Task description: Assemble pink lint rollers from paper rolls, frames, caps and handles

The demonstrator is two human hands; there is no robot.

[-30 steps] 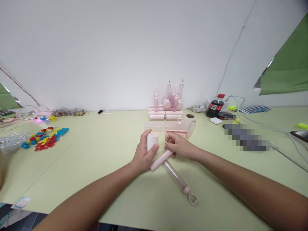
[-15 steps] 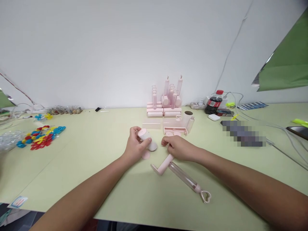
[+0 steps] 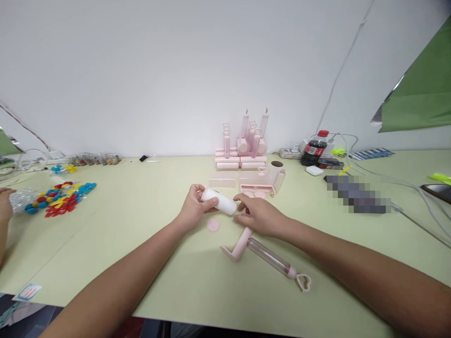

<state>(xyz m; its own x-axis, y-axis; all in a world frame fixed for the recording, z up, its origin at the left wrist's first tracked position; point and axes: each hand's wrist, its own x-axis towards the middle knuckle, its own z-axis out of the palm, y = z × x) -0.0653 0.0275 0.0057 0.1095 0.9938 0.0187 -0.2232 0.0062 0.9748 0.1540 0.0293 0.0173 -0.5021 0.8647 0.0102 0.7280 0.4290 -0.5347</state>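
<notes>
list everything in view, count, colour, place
held roll: 1, white, centre
handled frame: 1, pink, front centre
discs: 3 visible, pink, centre
tray: 1, pink, centre
standing roll: 1, white, beyond tray
stacked rollers: several, pink, back centre
bottle: 1, dark, back right
case: 1, white, by bottle
blurred object: 1, dark, right
phone-like object: 1, dark, right edge
cables: several, white, right
plastic pieces: many, red, yellow, blue, left
clear wrapping: uncounted, left
sheet: 1, green, upper right
table: 1, pale green, below
wall: 1, white, behind
co-worker's hand: 1, left edge
left grip: 1, on held roll
right grip: 1, by held roll
</notes>
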